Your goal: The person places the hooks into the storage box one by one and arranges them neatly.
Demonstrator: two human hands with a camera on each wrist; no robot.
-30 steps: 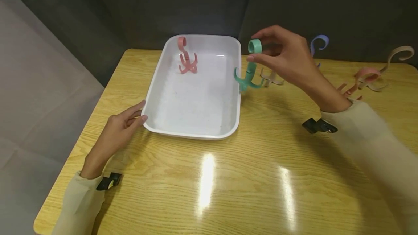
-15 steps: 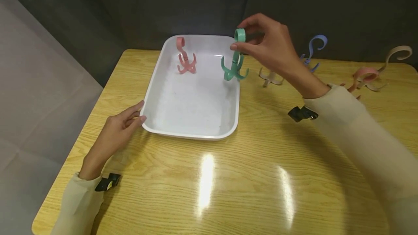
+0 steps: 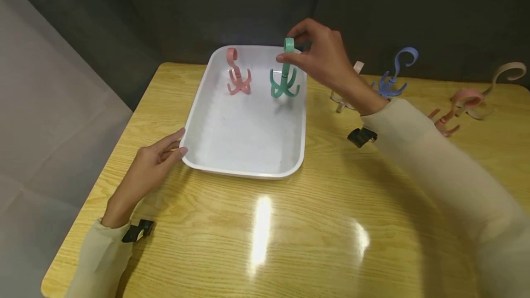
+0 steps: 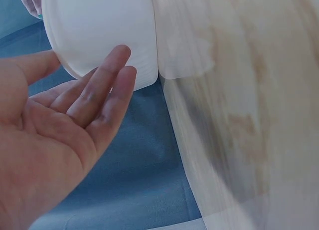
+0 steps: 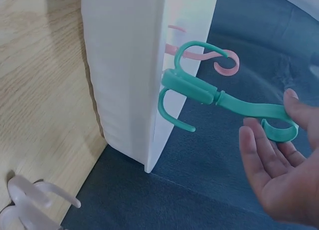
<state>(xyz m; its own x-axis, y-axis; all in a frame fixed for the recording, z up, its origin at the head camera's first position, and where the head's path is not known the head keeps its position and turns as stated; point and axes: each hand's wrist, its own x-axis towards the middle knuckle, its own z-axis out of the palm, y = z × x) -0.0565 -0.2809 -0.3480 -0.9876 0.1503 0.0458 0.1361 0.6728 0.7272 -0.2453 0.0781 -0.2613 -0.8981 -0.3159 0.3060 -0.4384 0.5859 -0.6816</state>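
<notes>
My right hand [image 3: 320,54] pinches a green claw hook hanger [image 3: 285,82] by its curled top. The hanger stands upright in the back right of the white tray [image 3: 244,144], its prongs low over the tray floor. In the right wrist view the green hook hanger [image 5: 189,85] reaches past the tray's wall, thumb and fingers at its curl. A pink claw hook hanger [image 3: 239,82] stands in the tray's back left. At the tray's front left corner, my left hand [image 3: 145,167] touches the outer rim with thumb and index fingertips, its fingers loosely extended in the left wrist view.
Right of the tray, a beige hook hanger [image 3: 341,105] is partly hidden by my right forearm. A blue one [image 3: 387,87], a pink one [image 3: 447,121] and another beige one [image 3: 494,79] stand farther right. A dark cloth [image 3: 232,3] backs the wooden table [image 3: 198,243].
My right hand has carried the green hook hanger leftward from over the tray's right rim to inside the tray, and lower. The left hand stays at the tray's corner.
</notes>
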